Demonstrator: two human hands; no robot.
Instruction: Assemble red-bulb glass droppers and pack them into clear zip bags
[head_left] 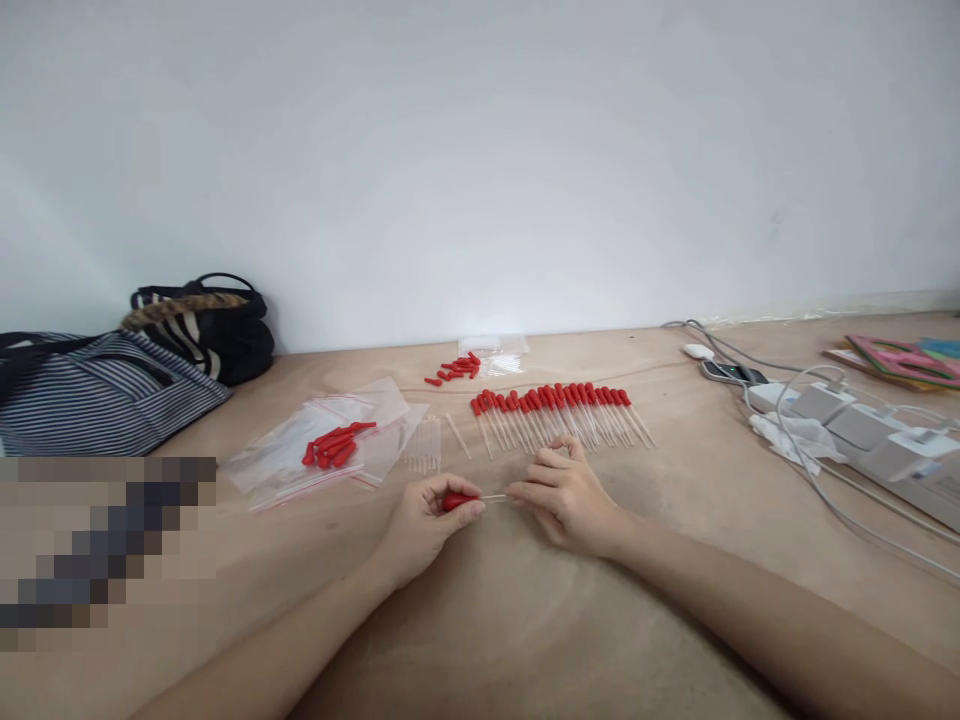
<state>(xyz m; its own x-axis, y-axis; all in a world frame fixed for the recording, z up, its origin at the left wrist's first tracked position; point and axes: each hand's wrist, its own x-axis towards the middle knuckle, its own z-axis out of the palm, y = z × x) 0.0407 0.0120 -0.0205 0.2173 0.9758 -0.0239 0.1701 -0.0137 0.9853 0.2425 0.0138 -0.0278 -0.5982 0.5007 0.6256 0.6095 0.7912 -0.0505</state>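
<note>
Between thumb and fingers, my left hand (431,520) pinches a red rubber dropper bulb (460,501). A thin clear dropper tube (493,498) runs from the bulb's mouth to my right hand (566,495), whose fingers are closed on its far end. Whether the tube sits inside the bulb is too small to tell. Beyond my hands lies a row of droppers with red bulbs (555,400), tubes pointing toward me. To their left are several bare tubes (424,445), one tube (458,436) lying apart. Loose red bulbs (335,445) rest on clear plastic bags (277,458).
Near the wall are more red bulbs (459,369) beside a clear bag with tubes (499,360). Striped (97,395) and black (240,340) bags stand at left. A power strip with white chargers (862,425), cables and colourful flat items (907,360) occupy the right.
</note>
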